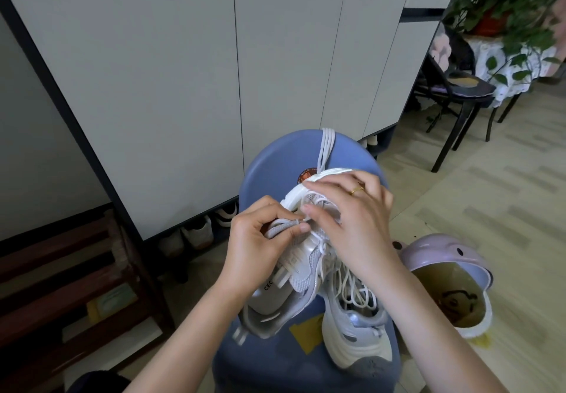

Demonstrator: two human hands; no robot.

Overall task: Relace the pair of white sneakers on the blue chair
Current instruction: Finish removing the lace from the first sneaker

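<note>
Over the blue chair: two bare hands work on a lifted white sneaker.
Blue chair: by the grey cabinet doors; spare laces hang over its backrest.
Held sneaker: raised above the seat, toe end tilted up toward the backrest.
Left hand: fingers curled, pinching a grey-white lace at the shoe's upper.
Right hand: fingers bent over the toe end, thumb by the lace; ring on one finger.
Second sneaker: resting on the seat, laces loose.
Floor right: pink bin, just beside the chair.
</note>
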